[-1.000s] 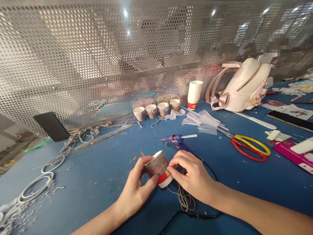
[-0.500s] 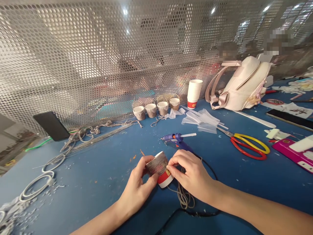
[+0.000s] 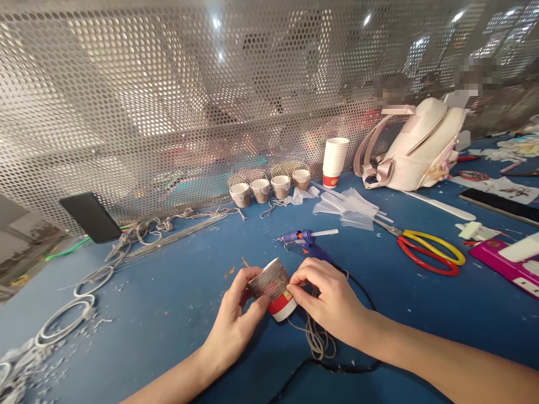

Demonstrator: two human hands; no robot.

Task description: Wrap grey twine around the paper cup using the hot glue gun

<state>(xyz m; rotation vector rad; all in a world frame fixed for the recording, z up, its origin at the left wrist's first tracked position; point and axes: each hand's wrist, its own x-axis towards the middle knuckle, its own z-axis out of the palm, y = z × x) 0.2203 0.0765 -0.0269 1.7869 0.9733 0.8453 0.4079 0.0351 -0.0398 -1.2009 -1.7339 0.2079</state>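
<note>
My left hand (image 3: 240, 314) grips a small paper cup (image 3: 283, 306), fingers and thumb around its side. The cup is tilted, and grey cord (image 3: 272, 280) is wound around its upper part; below the cord a red band and a white end show. Close against the cup's right side, my right hand (image 3: 324, 289) is closed in a pinch at the edge of the winding, where the cord seems to run between thumb and forefinger. A loose coil of the cord (image 3: 318, 339) lies on the table beneath my right hand. Just beyond the hands rests a blue glue gun (image 3: 301, 238).
Several cord-wrapped cups with handles (image 3: 261, 191) stand along the perforated metal screen (image 3: 168, 112), near a stack of paper cups (image 3: 336, 160). Rightward lie glue sticks (image 3: 351, 207), scissors (image 3: 429, 249) and a backpack (image 3: 421, 146). A phone (image 3: 90, 217) leans at left.
My left hand has turned the cup slightly and shifted it a little left, so more of the red band shows. My right hand stays almost where it was, still pinched.
</note>
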